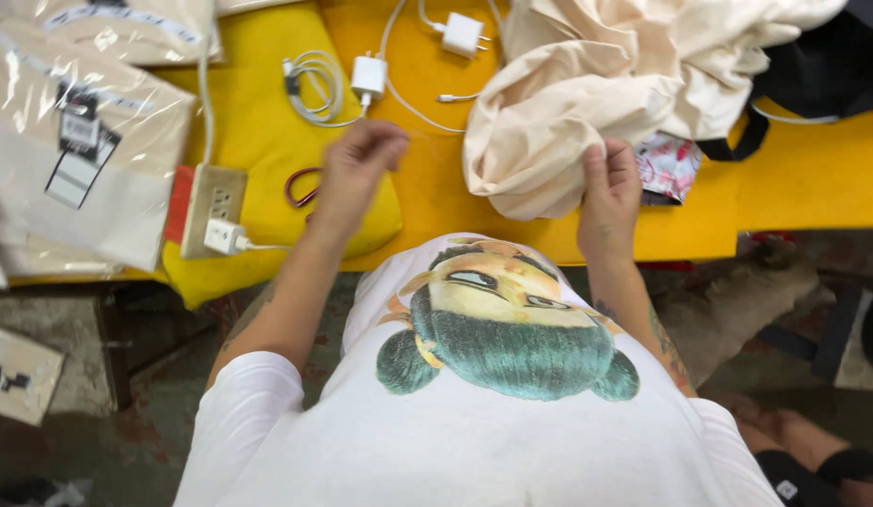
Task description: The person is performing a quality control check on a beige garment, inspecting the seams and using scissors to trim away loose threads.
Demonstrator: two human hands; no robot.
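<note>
My right hand (607, 192) pinches the cream cloth bundle (587, 103) lying on the yellow counter (803, 178); my left hand (357, 169) hovers loosely curled and empty, near a white charger (369, 75).

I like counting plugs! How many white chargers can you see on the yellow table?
3. One charger lies beside a coiled cable, one sits at the top near the cream cloth, and one is plugged into the power strip. The cloth may hide more.
</note>
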